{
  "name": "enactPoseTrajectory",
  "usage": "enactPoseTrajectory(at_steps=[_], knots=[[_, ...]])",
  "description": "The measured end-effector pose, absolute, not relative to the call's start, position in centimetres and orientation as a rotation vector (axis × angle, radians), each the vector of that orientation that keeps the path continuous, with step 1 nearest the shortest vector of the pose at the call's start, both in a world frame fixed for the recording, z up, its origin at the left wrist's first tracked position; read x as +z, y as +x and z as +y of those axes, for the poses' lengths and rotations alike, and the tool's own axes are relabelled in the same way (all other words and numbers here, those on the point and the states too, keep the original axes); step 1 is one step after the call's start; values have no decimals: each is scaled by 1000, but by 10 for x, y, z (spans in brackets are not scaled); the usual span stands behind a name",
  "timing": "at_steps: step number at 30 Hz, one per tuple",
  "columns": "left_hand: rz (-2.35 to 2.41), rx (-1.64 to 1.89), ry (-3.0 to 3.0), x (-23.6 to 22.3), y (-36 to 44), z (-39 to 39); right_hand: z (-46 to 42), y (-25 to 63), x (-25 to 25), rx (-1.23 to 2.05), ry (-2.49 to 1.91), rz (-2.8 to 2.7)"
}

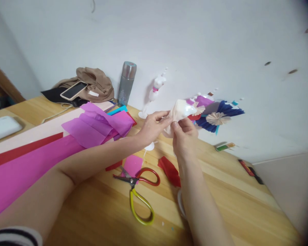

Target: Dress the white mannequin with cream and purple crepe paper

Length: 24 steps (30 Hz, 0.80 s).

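Above the table, my left hand (155, 126) and my right hand (184, 135) meet at a piece of cream paper (177, 110). My left fingers pinch its left side, while my right thumb and fingers close on its lower edge. A glossy white part shows at the paper's right side; its full shape is hidden. Just behind stand white figures dressed in purple and dark blue pleated paper (210, 124), with cream paper fans (218, 118). Below my hands lie scissors (133, 181) with one red and one yellow handle, spread apart on the table.
Pink and purple paper sheets (92, 124) cover the table's left side. A grey flask (127, 83) stands by the wall beside a white figure (157, 87). A phone (74, 90) rests on brown cloth (97, 80). Red scraps (169, 171) lie near the scissors.
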<state>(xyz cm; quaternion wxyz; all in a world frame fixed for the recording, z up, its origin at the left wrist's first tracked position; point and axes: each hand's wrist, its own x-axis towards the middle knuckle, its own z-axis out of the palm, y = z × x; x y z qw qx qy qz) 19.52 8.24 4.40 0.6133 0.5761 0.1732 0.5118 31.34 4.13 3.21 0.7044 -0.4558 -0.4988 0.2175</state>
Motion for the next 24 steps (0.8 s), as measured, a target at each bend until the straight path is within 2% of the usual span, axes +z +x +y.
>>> enactPoseTrajectory(at_steps=[14,24], knots=[[374,1205,1275,46,195,85,39,313,36,550,-940,-1089],[298,1130,1270,44,196,86,39,315,39,481,-1040,-1090]])
